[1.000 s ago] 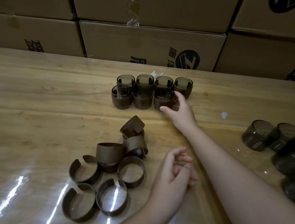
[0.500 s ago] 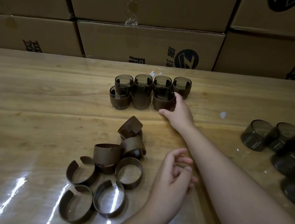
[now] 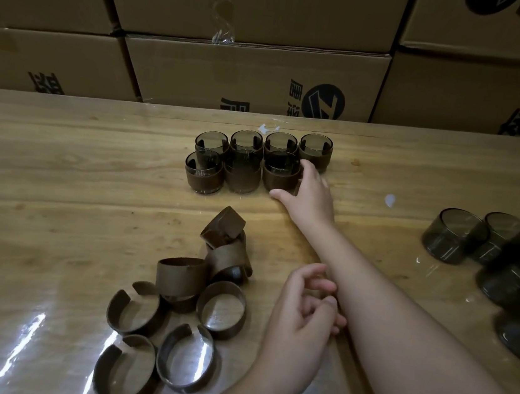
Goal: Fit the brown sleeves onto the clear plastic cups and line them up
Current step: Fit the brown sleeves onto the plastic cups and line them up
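On the pale wooden table (image 3: 56,191), under a glossy clear film, seven smoky clear plastic cups wearing brown sleeves stand upright in two rows near the far edge, four behind and three in front. The right hand (image 3: 310,191) reaches across to the front row's rightmost sleeved cup (image 3: 279,174), thumb stretched along the table at its base and fingers laid against its right side, touching it; whether the fingers actually close round it cannot be told. The left hand (image 3: 301,319) hovers low over the table just beside the right forearm, fingers loosely curled and slightly apart, holding nothing. Left of that hand lies a loose heap of brown split-ring sleeves (image 3: 181,292), some flat with their gaps showing, some tipped on edge or leaning on each other. At the right edge a cluster of bare smoky plastic cups (image 3: 455,235) lies on its side, partly blurred. Stacked brown cardboard boxes (image 3: 250,74) with dark printing stand behind the table
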The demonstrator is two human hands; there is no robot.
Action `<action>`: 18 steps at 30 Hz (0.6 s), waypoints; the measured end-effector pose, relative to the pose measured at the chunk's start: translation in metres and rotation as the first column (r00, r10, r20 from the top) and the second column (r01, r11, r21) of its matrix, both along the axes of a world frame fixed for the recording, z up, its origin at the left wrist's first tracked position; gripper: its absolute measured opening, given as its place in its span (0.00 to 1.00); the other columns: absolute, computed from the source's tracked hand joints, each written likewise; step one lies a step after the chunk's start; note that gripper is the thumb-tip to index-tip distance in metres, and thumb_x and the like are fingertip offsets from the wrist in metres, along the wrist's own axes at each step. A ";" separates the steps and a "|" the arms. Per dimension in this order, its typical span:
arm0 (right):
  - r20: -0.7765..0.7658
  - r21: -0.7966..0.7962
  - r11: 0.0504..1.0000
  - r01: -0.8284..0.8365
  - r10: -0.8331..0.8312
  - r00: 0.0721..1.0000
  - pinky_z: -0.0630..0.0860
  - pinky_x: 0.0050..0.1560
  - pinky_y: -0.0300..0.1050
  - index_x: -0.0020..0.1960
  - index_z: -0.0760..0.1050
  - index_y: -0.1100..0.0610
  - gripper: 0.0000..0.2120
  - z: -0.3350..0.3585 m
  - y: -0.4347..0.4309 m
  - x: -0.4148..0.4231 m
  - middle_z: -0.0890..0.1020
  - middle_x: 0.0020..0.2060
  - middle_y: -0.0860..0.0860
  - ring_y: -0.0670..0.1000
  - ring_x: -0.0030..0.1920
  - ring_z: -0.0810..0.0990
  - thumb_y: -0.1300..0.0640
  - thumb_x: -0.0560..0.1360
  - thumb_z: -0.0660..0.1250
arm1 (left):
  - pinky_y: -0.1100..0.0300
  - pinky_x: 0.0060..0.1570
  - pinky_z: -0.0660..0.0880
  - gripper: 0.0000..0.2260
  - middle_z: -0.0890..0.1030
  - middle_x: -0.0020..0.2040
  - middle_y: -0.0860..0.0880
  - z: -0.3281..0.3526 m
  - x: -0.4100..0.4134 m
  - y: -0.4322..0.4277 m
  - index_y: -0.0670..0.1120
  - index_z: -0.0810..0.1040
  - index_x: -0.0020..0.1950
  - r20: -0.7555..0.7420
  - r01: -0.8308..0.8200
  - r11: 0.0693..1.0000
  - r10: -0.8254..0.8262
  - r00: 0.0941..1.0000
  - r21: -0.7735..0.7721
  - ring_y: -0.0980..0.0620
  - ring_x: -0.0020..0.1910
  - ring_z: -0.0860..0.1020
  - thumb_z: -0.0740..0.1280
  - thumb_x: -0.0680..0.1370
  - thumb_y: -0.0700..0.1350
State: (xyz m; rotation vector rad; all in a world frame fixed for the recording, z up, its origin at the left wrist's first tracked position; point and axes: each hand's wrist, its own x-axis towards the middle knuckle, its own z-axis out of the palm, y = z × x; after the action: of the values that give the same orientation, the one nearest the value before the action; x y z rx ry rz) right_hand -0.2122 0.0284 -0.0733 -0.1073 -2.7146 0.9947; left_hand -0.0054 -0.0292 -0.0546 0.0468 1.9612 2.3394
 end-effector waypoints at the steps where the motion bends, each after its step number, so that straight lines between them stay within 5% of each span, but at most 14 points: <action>1: -0.001 0.009 1.000 0.001 -0.001 1.000 0.66 0.68 0.54 0.75 0.58 0.53 0.41 0.000 0.000 0.000 0.67 0.72 0.51 0.55 0.72 0.64 0.43 0.69 0.73 | 0.65 0.37 0.75 0.16 0.77 0.49 0.49 0.001 0.000 0.000 0.49 0.72 0.58 0.004 0.002 1.000 -0.002 1.000 0.000 0.58 0.34 0.78 0.59 0.79 0.30; 9: 0.048 0.059 0.998 0.032 -0.035 0.998 0.72 0.60 0.52 0.74 0.58 0.49 0.39 0.001 -0.002 0.000 0.73 0.67 0.53 0.56 0.67 0.70 0.41 0.70 0.72 | 0.65 0.38 0.75 0.16 0.77 0.50 0.48 0.004 0.001 0.000 0.49 0.72 0.59 -0.003 0.016 1.000 -0.016 1.000 -0.022 0.58 0.34 0.78 0.59 0.79 0.30; 18: 0.040 0.028 1.000 -0.004 0.003 0.999 0.67 0.65 0.51 0.73 0.61 0.53 0.37 0.001 0.001 0.006 0.72 0.68 0.53 0.55 0.70 0.67 0.41 0.71 0.71 | 0.65 0.37 0.75 0.17 0.77 0.48 0.48 0.002 0.001 0.001 0.50 0.73 0.58 -0.025 0.012 1.000 -0.012 1.000 -0.019 0.57 0.34 0.78 0.59 0.78 0.29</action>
State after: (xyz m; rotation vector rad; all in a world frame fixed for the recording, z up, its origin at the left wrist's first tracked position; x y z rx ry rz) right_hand -0.2064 0.0292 -0.0718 -0.1191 -2.7646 0.9656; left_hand -0.0041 -0.0279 -0.0523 0.0864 1.9887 2.3239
